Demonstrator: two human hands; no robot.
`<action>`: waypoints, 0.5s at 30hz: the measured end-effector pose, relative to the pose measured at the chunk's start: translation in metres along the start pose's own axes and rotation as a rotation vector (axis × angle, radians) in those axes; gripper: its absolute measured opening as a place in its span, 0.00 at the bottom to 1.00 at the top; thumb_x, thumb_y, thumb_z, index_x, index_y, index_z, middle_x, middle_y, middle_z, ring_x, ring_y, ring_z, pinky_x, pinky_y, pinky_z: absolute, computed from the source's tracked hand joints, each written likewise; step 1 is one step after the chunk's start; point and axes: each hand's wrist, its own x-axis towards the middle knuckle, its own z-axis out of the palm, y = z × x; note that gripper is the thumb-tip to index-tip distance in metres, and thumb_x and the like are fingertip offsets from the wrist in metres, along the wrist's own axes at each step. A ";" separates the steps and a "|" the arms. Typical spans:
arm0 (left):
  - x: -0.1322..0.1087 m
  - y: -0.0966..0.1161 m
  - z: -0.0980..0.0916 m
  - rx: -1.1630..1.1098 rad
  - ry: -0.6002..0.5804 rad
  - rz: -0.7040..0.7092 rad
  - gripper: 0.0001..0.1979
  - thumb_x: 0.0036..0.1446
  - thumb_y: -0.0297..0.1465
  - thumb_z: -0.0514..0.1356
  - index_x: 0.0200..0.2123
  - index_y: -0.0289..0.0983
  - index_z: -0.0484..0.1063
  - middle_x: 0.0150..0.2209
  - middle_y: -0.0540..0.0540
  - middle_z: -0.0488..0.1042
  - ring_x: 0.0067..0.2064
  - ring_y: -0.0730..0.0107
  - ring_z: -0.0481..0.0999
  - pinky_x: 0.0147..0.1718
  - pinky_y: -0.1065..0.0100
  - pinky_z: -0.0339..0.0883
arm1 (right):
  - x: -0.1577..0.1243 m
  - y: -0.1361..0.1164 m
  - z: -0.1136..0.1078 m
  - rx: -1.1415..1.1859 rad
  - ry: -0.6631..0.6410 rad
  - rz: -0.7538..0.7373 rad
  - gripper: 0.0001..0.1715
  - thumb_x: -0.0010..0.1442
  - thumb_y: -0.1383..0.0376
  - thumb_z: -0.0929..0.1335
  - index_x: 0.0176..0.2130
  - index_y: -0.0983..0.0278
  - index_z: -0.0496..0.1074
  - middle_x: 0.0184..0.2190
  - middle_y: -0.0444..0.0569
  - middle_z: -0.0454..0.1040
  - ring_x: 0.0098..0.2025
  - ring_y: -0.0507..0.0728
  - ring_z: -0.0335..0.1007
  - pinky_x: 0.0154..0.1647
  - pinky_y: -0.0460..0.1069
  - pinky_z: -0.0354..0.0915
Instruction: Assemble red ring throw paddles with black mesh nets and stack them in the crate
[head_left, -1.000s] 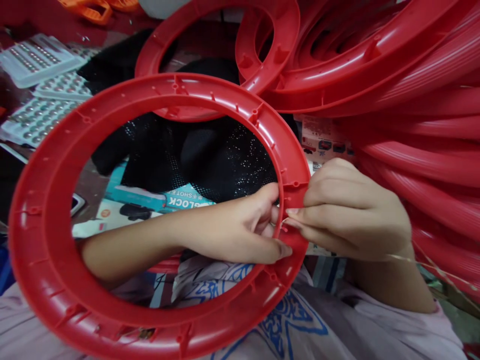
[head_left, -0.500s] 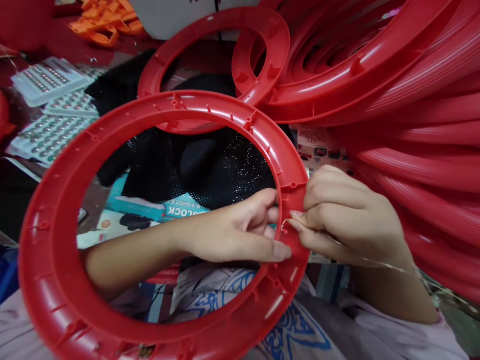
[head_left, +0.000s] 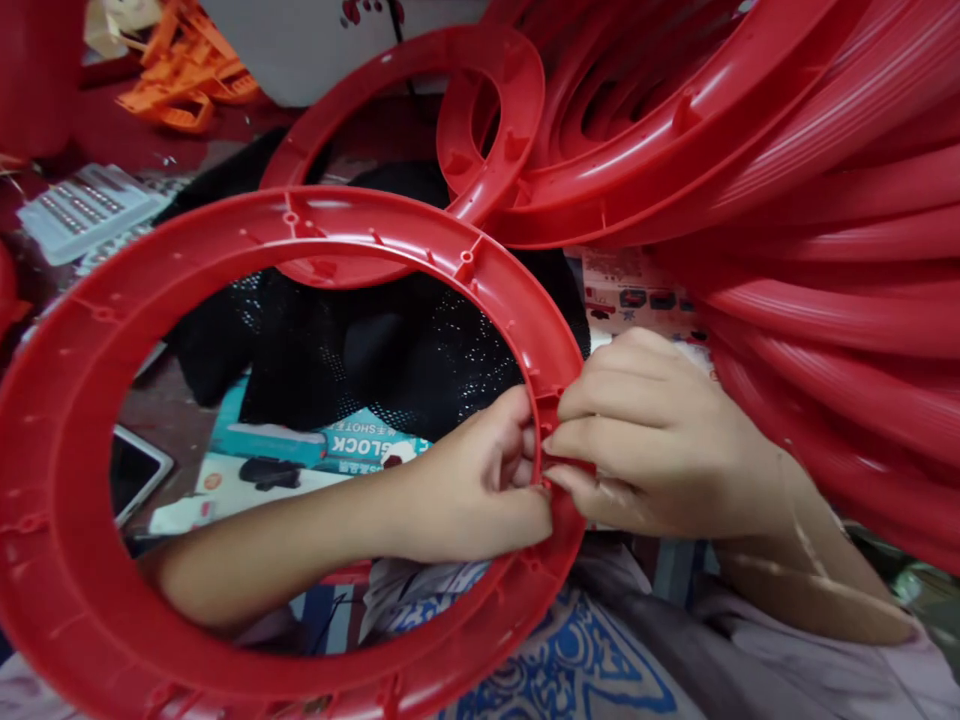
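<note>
1. I saw the left hand (head_left: 480, 490) clamped on the red ring (head_left: 555, 345), the rim running near-to-far past its fingers.
2. Just rightward sat the right hand (head_left: 660, 430); whether its fingertips pinched, I couldn't tell.

Over there, orange plastic pieces (head_left: 191, 75) lie heaped; nearer, black mesh cloth (head_left: 375, 355) overlaps teal-and-white printed card (head_left: 289, 442), near what is probably a phone (head_left: 137, 474), partly hidden.
</note>
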 end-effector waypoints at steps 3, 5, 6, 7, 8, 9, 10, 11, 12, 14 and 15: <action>-0.003 -0.001 0.000 0.045 -0.001 0.010 0.25 0.43 0.16 0.56 0.45 0.39 0.59 0.32 0.55 0.67 0.30 0.80 0.70 0.26 0.79 0.62 | -0.001 0.000 -0.001 0.018 -0.060 0.002 0.14 0.64 0.69 0.65 0.28 0.61 0.74 0.26 0.42 0.73 0.32 0.53 0.62 0.35 0.52 0.55; -0.005 -0.001 0.000 0.094 0.023 0.016 0.25 0.44 0.17 0.57 0.46 0.39 0.58 0.34 0.53 0.68 0.30 0.80 0.70 0.26 0.79 0.62 | -0.001 -0.001 -0.002 0.012 -0.088 0.012 0.15 0.64 0.70 0.64 0.28 0.60 0.74 0.27 0.41 0.73 0.33 0.53 0.62 0.35 0.52 0.55; -0.005 -0.002 0.001 0.117 0.033 0.017 0.25 0.44 0.17 0.57 0.46 0.39 0.58 0.35 0.53 0.69 0.30 0.80 0.70 0.25 0.78 0.62 | -0.001 -0.002 -0.002 0.015 -0.100 0.023 0.15 0.64 0.70 0.64 0.28 0.60 0.74 0.27 0.41 0.73 0.33 0.53 0.61 0.35 0.53 0.55; -0.006 -0.002 0.001 0.142 0.041 0.017 0.25 0.44 0.17 0.57 0.46 0.39 0.58 0.35 0.52 0.69 0.30 0.80 0.70 0.25 0.78 0.62 | -0.001 -0.003 -0.003 0.022 -0.113 0.032 0.14 0.63 0.70 0.65 0.27 0.60 0.73 0.27 0.41 0.73 0.33 0.54 0.61 0.35 0.53 0.55; -0.006 -0.002 0.001 0.164 0.047 0.015 0.24 0.44 0.18 0.58 0.45 0.39 0.58 0.35 0.52 0.69 0.31 0.79 0.70 0.25 0.78 0.62 | -0.001 -0.004 -0.003 0.034 -0.127 0.037 0.14 0.62 0.70 0.65 0.26 0.60 0.72 0.27 0.41 0.72 0.32 0.54 0.61 0.35 0.53 0.55; -0.006 -0.003 0.002 0.176 0.047 0.013 0.24 0.44 0.18 0.58 0.45 0.39 0.58 0.35 0.52 0.68 0.31 0.79 0.70 0.25 0.78 0.62 | 0.000 -0.004 -0.003 0.043 -0.139 0.044 0.14 0.61 0.71 0.66 0.25 0.60 0.71 0.26 0.41 0.71 0.32 0.54 0.61 0.35 0.53 0.55; -0.006 -0.003 0.002 0.175 0.044 0.010 0.24 0.44 0.18 0.58 0.45 0.39 0.58 0.35 0.52 0.68 0.32 0.78 0.70 0.26 0.78 0.63 | 0.000 -0.005 -0.003 0.048 -0.145 0.049 0.14 0.60 0.71 0.66 0.24 0.61 0.71 0.25 0.41 0.70 0.31 0.54 0.60 0.35 0.54 0.55; -0.006 -0.003 0.003 0.162 0.042 0.008 0.25 0.44 0.17 0.58 0.46 0.40 0.58 0.35 0.52 0.68 0.31 0.79 0.70 0.26 0.78 0.63 | -0.001 -0.005 -0.003 0.044 -0.149 0.051 0.14 0.60 0.72 0.66 0.24 0.61 0.70 0.25 0.41 0.70 0.31 0.54 0.60 0.35 0.54 0.55; -0.005 -0.003 0.004 0.142 0.039 0.003 0.25 0.44 0.17 0.58 0.46 0.40 0.58 0.36 0.52 0.69 0.31 0.79 0.69 0.26 0.78 0.63 | -0.001 -0.006 -0.003 0.033 -0.148 0.053 0.15 0.60 0.72 0.66 0.23 0.61 0.70 0.25 0.41 0.69 0.30 0.53 0.60 0.34 0.54 0.55; -0.005 -0.002 0.005 0.091 0.030 -0.007 0.25 0.45 0.18 0.57 0.47 0.40 0.58 0.36 0.52 0.68 0.30 0.81 0.68 0.26 0.79 0.62 | -0.001 -0.005 -0.002 0.009 -0.142 0.052 0.16 0.60 0.73 0.66 0.23 0.61 0.69 0.24 0.41 0.70 0.30 0.53 0.60 0.34 0.53 0.55; -0.005 -0.002 0.006 0.077 0.026 -0.015 0.24 0.45 0.18 0.57 0.46 0.40 0.58 0.35 0.53 0.68 0.30 0.81 0.68 0.26 0.79 0.61 | -0.001 -0.005 -0.002 0.000 -0.141 0.045 0.16 0.60 0.73 0.65 0.22 0.61 0.68 0.24 0.41 0.70 0.30 0.53 0.60 0.33 0.53 0.55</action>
